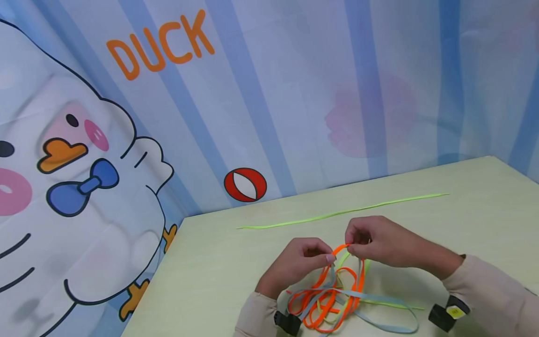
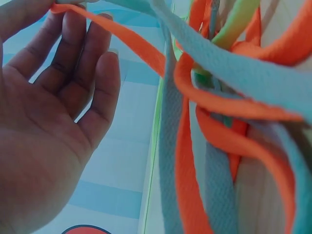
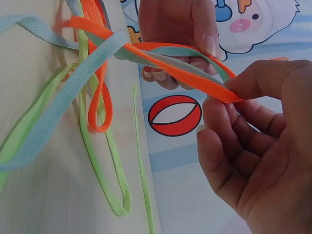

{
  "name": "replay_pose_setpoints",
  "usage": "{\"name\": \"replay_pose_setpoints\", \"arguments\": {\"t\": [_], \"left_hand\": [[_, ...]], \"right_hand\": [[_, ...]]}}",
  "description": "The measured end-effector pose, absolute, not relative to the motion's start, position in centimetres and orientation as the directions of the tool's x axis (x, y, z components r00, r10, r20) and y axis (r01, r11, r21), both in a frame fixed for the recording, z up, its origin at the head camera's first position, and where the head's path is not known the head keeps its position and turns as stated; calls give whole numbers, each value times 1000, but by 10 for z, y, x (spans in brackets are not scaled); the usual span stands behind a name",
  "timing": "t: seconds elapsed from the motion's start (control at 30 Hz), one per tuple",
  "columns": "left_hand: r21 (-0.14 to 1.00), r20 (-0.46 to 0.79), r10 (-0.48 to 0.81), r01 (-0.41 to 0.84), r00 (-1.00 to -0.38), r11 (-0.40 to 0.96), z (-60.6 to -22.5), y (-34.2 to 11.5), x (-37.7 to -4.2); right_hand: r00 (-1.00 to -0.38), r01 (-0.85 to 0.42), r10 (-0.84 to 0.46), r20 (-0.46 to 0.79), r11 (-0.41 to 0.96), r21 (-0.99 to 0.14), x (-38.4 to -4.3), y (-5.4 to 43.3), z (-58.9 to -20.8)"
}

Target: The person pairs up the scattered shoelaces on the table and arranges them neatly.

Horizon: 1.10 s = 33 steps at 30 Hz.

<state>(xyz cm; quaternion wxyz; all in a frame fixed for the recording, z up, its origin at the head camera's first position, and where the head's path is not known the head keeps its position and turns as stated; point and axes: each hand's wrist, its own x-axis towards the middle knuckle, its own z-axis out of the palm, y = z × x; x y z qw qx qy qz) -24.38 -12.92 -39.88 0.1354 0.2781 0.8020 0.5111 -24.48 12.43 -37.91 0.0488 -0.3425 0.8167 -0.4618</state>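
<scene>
Between the fingertips (image 3: pixel 248 80), pinches an orange flat lace (image 3: pixel 195 80) with left hand (image 1: pixel 296 260) and right hand (image 1: pixel 381 241); below them, trails it among tangled grey-blue lace (image 3: pixel 67 97) and lime lace (image 3: pixel 83 53); beyond, shows a straight lime strip (image 1: pixel 324 217).

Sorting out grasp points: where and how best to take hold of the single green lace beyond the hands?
Probably pinch the single green lace near its middle, from above on the near side: it lies thin and nearly straight along the table, apart from the tangled laces, with the backdrop close behind.
</scene>
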Motion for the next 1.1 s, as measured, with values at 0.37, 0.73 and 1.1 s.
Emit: {"name": "replay_pose_setpoints", "arguments": {"t": [0.37,0.73,1.1], "left_hand": [[901,51,580,288,-813,324,-401,-132,-245],[892,-50,615,241,-787,381,-405,-127,-245],[823,-228,705,254,-672,508,-402,-120,-238]], "right_hand": [[-751,-493,-628,205,326,-807,-248,125,-380],[-687,-408,-723,76,298,-863,-262,137,-395],[-735,-466,-676,-49,557,-688,-274,143,-419]]}}
